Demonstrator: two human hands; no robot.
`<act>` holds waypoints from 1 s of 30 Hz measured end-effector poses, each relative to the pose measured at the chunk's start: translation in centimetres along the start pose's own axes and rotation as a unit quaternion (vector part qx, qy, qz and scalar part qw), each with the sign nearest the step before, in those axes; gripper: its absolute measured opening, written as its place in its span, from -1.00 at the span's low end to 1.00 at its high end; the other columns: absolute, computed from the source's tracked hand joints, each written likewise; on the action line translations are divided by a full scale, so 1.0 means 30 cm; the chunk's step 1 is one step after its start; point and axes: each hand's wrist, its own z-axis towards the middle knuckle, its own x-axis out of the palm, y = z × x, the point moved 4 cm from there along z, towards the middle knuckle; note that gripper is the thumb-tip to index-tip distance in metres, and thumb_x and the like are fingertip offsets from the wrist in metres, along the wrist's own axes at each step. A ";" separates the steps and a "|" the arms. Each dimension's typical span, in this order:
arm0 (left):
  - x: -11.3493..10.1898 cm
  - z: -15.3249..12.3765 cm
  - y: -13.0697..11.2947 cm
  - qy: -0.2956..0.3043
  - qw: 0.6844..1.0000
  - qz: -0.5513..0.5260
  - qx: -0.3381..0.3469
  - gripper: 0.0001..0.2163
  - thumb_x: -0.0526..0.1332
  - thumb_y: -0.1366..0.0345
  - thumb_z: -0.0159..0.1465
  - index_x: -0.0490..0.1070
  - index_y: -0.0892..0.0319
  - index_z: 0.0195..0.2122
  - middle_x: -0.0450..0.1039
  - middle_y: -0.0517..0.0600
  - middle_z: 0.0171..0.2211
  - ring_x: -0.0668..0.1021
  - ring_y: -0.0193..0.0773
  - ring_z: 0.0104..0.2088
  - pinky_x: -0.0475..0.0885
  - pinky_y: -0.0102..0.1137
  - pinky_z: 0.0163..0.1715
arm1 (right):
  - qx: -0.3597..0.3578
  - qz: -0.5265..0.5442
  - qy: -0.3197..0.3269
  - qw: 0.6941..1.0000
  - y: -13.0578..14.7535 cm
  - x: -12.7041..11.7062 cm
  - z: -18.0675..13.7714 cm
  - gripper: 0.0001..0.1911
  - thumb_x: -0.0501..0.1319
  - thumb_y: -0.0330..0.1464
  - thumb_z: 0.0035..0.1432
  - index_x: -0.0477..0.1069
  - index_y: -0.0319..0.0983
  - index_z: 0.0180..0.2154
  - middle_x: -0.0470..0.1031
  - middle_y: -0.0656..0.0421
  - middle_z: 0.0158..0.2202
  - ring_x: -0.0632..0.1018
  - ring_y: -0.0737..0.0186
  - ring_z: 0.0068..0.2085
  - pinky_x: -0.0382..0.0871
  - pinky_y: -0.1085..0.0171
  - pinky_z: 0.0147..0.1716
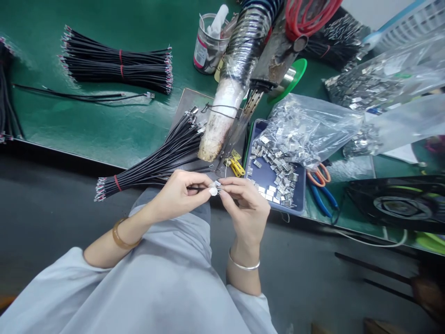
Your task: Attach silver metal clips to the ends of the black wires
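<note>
My left hand (177, 192) is closed, with finger and thumb pinching the end of a black cable (195, 188). Facing it, my right hand (245, 202) pinches a small silvery metal connector (217, 183) at the cable's tip. The fingertips of both hands nearly meet, so the exact joint between cable and connector is partly hidden. Just behind my left hand lies a fanned bundle of black cables (153, 162), tied with a red band near its left end. A soldering iron (252, 99) on a mount points down above my hands. A thin wire (226, 168) hangs near my right fingers.
A blue tray (301, 199) of loose metal connectors stands right of my hands, a plastic bag (313, 125) over it. A fume hose (222, 104) hangs over the green table (104, 125). Yellow snips (237, 167), blue-handled pliers (321, 197) and another cable bundle (118, 65) lie around.
</note>
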 end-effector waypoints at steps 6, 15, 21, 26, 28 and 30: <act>0.006 -0.003 0.009 -0.007 0.993 0.100 0.055 -0.82 0.22 0.39 0.29 0.59 0.26 -0.40 0.51 -0.06 -0.53 0.39 -0.40 -0.53 0.26 -0.52 -0.51 | -0.067 -0.117 0.018 0.991 0.038 -0.014 -0.008 -0.84 0.32 -0.51 0.28 0.60 -0.13 -0.25 0.70 0.18 -0.20 0.71 0.23 -0.19 0.65 0.24 -0.15; 0.006 -0.032 -0.001 -0.042 0.968 0.180 0.172 -0.88 0.22 0.43 0.37 0.58 0.20 -0.23 0.62 0.00 -0.38 0.53 -0.35 -0.46 0.40 -0.49 -0.40 | 0.018 0.000 -0.040 0.999 0.003 0.013 -0.020 -0.88 0.33 -0.50 0.23 0.59 -0.16 -0.31 0.68 0.17 -0.23 0.71 0.26 -0.22 0.65 0.33 -0.29; 0.013 -0.036 0.018 -0.038 0.995 0.071 0.062 -0.83 0.15 0.38 0.37 0.49 0.21 -0.35 0.48 -0.09 -0.54 0.42 -0.40 -0.57 0.30 -0.52 -0.53 | -0.018 -0.056 -0.122 0.991 0.011 0.056 -0.049 -0.90 0.34 -0.46 0.25 0.60 -0.14 -0.28 0.68 0.16 -0.20 0.71 0.20 -0.19 0.67 0.21 -0.20; 0.010 -0.019 0.035 -0.009 0.991 -0.103 -0.085 -0.84 0.29 0.26 0.25 0.45 0.24 -0.40 0.22 -0.19 -0.67 0.22 -0.47 -0.64 0.15 -0.54 -0.63 | -0.067 -0.091 -0.156 0.981 0.024 0.050 -0.063 -0.82 0.30 -0.48 0.31 0.60 -0.09 -0.16 0.68 0.19 -0.19 0.71 0.19 -0.17 0.66 0.18 -0.17; 0.005 -0.009 0.036 -0.019 0.986 -0.128 -0.102 -0.83 0.34 0.25 0.17 0.46 0.25 -0.43 0.14 -0.21 -0.67 0.15 -0.50 -0.63 0.06 -0.54 -0.64 | -0.098 -0.109 -0.176 0.973 0.034 0.035 -0.067 -0.80 0.26 -0.48 0.34 0.59 -0.09 -0.11 0.69 0.17 -0.18 0.72 0.17 -0.16 0.67 0.16 -0.17; 0.002 0.001 0.035 -0.033 0.984 -0.143 -0.102 -0.83 0.35 0.26 0.12 0.46 0.26 -0.47 0.12 -0.21 -0.66 0.13 -0.51 -0.61 0.03 -0.54 -0.63 | -0.141 -0.133 -0.170 0.966 0.047 0.032 -0.070 -0.81 0.28 -0.47 0.33 0.57 -0.09 -0.10 0.70 0.17 -0.18 0.72 0.16 -0.19 0.67 0.17 -0.21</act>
